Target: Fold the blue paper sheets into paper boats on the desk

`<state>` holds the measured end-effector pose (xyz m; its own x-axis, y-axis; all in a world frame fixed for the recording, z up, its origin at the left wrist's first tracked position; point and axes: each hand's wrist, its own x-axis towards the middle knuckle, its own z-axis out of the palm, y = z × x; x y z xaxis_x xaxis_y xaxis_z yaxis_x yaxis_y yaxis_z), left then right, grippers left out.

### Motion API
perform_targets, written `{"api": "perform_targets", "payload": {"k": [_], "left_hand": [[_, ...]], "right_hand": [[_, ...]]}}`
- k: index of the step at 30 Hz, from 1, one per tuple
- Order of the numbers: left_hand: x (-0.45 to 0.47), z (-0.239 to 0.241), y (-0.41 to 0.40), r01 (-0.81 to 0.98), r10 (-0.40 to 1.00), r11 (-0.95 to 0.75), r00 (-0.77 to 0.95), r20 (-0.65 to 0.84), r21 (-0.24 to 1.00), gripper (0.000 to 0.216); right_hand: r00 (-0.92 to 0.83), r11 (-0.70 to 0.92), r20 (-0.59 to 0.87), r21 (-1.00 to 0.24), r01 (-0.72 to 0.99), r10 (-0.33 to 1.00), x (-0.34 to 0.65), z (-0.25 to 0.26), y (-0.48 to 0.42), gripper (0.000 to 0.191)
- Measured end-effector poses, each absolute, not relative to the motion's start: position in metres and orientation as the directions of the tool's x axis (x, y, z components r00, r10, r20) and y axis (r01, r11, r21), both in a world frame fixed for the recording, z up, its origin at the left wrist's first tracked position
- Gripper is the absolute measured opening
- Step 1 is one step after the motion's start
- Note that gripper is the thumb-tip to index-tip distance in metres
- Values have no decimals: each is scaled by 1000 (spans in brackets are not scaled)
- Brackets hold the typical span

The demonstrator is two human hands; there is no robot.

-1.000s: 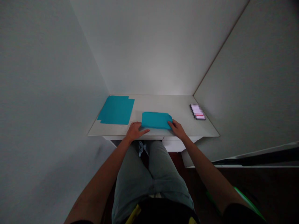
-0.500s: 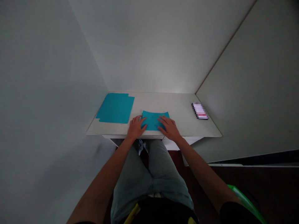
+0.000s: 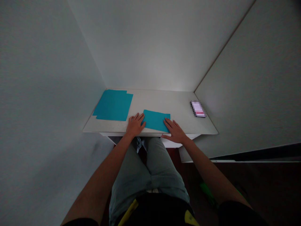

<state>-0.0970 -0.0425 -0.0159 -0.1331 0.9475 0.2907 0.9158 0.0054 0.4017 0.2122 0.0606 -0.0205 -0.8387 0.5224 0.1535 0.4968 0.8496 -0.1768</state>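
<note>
A small teal sheet of paper [image 3: 155, 120], which looks folded, lies flat near the front edge of the white table, slightly askew. My left hand [image 3: 135, 124] rests at its left edge, fingers stretched out and the tips touching the paper. On the opposite side, my right hand [image 3: 174, 130] lies with fingers spread, its fingertips on the right edge and its thumb near the table's front edge. Neither hand grips anything. Larger teal sheets [image 3: 113, 105] lie overlapping in a pile at the table's left; their number cannot be told.
A phone [image 3: 198, 109] with a blurred screen lies at the right of the white table [image 3: 162, 99]. Walls [image 3: 150, 47] close in the table at the back and both sides. Something green [image 3: 208, 191] is on the dark floor at lower right.
My hands have moved apart toward the paper's two side edges. The small sheet now lies flatter and is turned slightly clockwise. The whole view has shifted a little.
</note>
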Motion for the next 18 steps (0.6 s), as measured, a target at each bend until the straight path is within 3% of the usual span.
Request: {"api": "perform_targets", "payload": {"k": [7, 10, 15, 18], "left_hand": [[-90, -10, -49, 919, 956, -93, -25, 293, 383, 41], [-85, -10, -49, 925, 954, -76, -41, 298, 373, 52], [-81, -8, -49, 927, 953, -42, -74, 293, 373, 56], [-81, -6, -50, 931, 952, -58, -58, 301, 362, 56]], "right_hand": [[-805, 822, 165, -106, 560, 570, 208, -27, 26, 101], [-753, 777, 196, -102, 621, 628, 198, -29, 21, 87], [-695, 736, 242, -206, 645, 677, 190, -21, 30, 52], [-659, 708, 261, -297, 640, 705, 184, -9, 42, 42]]}}
